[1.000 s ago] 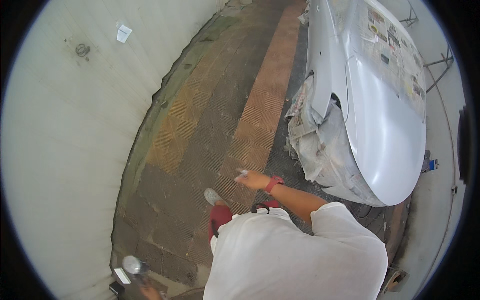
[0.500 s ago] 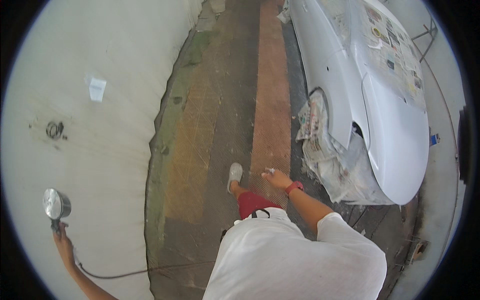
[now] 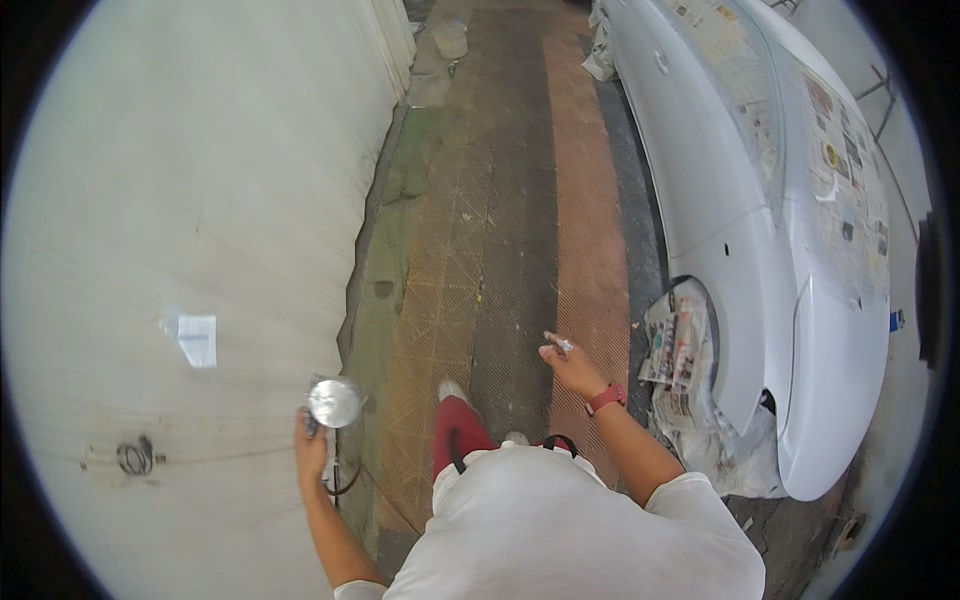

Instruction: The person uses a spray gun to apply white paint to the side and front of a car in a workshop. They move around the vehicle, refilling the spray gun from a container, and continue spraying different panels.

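Note:
My left hand [image 3: 312,452] is closed round a spray gun. The gun's round silver cup [image 3: 335,402] faces up, while its body is mostly hidden behind the cup and my fingers. A dark hose [image 3: 347,483] trails down from the gun beside my forearm. My right hand [image 3: 578,366], with a red watch [image 3: 606,399] at the wrist, is held out over the floor. Its fingers are closed about a small whitish-silver thing [image 3: 563,346], too small to name. To the right stands a pale, glossy car [image 3: 700,170], apart from both hands.
Newspaper [image 3: 828,160] covers the car's glass, and more paper and plastic sheeting [image 3: 690,400] wraps its wheel. A pale wall [image 3: 230,230] runs along the left, with a white sheet [image 3: 197,341] on it. A bucket [image 3: 450,40] stands far ahead on the patterned floor [image 3: 510,220].
My left hand has swung the spray gun from the far left inward, nearer my body. My view has shifted as I step along the car. My right hand stays out in front.

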A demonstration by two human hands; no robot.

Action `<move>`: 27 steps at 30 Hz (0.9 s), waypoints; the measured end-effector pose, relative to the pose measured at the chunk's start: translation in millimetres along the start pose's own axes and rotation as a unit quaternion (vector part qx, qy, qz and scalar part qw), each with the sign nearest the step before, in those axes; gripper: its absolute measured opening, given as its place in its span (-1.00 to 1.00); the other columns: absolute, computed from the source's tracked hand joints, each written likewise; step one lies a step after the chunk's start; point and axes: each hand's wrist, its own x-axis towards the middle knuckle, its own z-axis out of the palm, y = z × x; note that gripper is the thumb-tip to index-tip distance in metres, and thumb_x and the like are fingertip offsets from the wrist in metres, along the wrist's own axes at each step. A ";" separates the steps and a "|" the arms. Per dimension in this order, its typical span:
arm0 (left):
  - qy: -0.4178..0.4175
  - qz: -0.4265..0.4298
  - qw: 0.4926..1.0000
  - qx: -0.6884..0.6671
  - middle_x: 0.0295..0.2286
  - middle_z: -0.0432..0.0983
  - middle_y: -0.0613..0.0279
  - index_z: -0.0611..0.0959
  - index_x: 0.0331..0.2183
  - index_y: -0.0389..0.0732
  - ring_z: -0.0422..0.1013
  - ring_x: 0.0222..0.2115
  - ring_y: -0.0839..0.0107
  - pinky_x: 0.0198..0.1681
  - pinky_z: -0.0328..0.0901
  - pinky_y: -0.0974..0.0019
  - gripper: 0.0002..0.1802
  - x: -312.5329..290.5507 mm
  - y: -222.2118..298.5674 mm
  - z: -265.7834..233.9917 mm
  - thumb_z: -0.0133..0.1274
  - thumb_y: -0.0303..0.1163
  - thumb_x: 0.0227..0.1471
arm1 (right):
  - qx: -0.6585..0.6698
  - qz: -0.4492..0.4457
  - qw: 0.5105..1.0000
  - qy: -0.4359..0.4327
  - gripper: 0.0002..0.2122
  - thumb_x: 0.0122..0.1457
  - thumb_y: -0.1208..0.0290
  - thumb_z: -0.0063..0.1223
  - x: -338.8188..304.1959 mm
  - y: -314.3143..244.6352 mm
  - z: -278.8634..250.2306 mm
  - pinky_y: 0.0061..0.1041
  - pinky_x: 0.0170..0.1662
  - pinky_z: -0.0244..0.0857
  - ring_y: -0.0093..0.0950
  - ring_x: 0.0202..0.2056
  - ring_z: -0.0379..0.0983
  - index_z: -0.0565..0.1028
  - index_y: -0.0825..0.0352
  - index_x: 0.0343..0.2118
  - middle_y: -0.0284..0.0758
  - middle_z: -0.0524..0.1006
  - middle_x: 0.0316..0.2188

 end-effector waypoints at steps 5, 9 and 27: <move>-0.009 0.059 0.998 0.029 -0.03 0.59 0.06 0.51 0.12 -0.31 0.48 0.00 0.28 0.14 0.30 0.26 -0.58 143.0 74.3 104.4 0.14 -0.41 0.27 | -0.015 0.038 0.998 0.051 -0.40 0.39 0.03 0.09 173.2 -20.3 -14.8 -0.31 0.08 0.42 -0.20 -0.04 0.62 0.40 0.40 0.31 -0.02 0.66 -0.06; -0.053 0.070 0.994 0.060 -0.15 0.62 0.07 0.52 0.04 -0.29 0.51 -0.10 0.28 0.04 0.34 0.24 -0.64 280.0 117.6 163.5 0.15 -0.35 0.29 | -0.283 0.183 0.935 0.112 -0.33 0.34 -0.05 0.06 261.6 73.3 -46.1 -0.19 0.19 0.38 -0.03 0.14 0.53 0.36 0.34 0.35 0.08 0.59 0.07; -0.083 0.041 0.977 0.193 -0.15 0.65 -0.24 0.54 0.00 -0.29 0.58 -0.08 -0.15 0.01 0.39 0.03 -0.64 817.0 456.2 403.2 0.13 -0.24 0.32 | -0.252 0.523 0.808 -0.100 -0.37 0.26 0.00 0.06 632.0 98.7 -177.4 -0.21 0.43 0.06 -0.17 0.45 0.11 0.42 0.21 0.34 -0.13 0.26 0.43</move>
